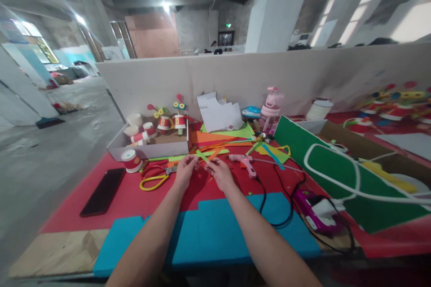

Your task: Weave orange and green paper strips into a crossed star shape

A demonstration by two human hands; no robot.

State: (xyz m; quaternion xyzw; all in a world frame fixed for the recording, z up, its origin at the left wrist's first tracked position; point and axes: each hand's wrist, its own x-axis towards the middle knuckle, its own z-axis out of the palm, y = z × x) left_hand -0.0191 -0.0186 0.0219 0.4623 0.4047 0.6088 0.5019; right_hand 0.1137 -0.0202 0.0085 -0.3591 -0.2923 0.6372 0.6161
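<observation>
Over the red tabletop, my right hand (219, 172) is closed on a light green paper strip (202, 157), pinched between thumb and fingers and pointing up to the left. My left hand (186, 168) is close beside it with its fingertips pressed together; whatever they hold, if anything, is too small to make out. Left of it lie scissors (154, 183) with yellow and red handles. A pink glue gun (245, 163) rests to the right of my right hand. Orange and green paper strips (210, 143) lie just behind both hands.
A white box (155, 148) holds paper cups and cup figures at the back left. A black phone (103, 192) lies at left. On the right stand a green-sided box (311, 161) and a purple power strip (311, 215) with cables. A pink bottle (271, 107) stands behind.
</observation>
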